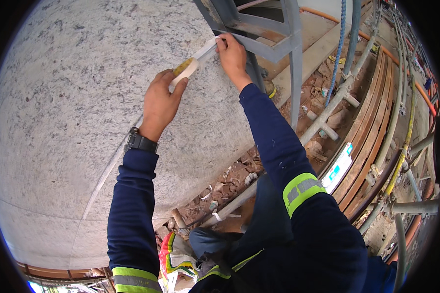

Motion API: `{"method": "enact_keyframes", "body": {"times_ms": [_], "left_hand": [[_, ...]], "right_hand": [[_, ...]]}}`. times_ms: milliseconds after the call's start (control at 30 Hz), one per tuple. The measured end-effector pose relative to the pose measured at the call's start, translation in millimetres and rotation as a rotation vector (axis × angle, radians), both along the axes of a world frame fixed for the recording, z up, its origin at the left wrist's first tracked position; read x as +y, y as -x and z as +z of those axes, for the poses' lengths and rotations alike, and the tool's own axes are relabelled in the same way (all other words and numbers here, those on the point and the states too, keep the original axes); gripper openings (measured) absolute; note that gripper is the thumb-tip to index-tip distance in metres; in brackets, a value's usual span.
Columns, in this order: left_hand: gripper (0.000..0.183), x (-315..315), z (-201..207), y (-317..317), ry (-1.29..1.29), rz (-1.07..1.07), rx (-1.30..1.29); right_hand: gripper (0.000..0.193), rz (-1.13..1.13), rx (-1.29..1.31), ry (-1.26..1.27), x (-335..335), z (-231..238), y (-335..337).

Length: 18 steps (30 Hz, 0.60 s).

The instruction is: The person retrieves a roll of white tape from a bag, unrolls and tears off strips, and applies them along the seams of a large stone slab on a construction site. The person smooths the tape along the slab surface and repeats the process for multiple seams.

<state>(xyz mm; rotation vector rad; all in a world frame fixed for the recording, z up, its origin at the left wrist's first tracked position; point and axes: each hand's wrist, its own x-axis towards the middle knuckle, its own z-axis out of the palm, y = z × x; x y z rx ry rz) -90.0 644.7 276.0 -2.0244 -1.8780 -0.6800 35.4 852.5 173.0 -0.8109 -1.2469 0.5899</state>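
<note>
My left hand is closed round a roll of pale tape, whose side shows yellow-brown. From the roll a white strip of tape runs up to my right hand. The fingers of that hand pinch the strip's far end, close to a grey steel frame. Behind both hands spreads a rough, speckled grey-white wall. A long thin pale line crosses it below my left wrist, partly hidden by my arm.
Scaffold tubes and stacked wooden planks stand at the right, with a blue rope hanging among them. A white-and-blue package lies on the planks. Broken rubble covers the ground below. A colourful bag sits near my legs.
</note>
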Motion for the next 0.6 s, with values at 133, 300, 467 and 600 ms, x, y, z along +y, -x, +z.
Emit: {"method": "enact_keyframes", "body": {"times_ms": [133, 300, 467, 600], "left_hand": [[0.048, -1, 3, 0, 0.006, 0.019, 0.003], [0.046, -3, 4, -2, 0.03, 0.033, 0.007], [0.031, -10, -2, -6, -0.055, -0.163, 0.255], [0.018, -19, 6, -16, 0.058, -0.41, 0.402]], "right_hand": [[0.02, -0.039, -0.043, -0.026, 4, -2, -1], [0.019, -0.02, -0.034, -0.029, 1, -2, -1], [0.019, -0.039, -0.026, -0.045, 5, -3, 1], [0.016, -0.016, -0.009, -0.021, 5, -4, 0]]}}
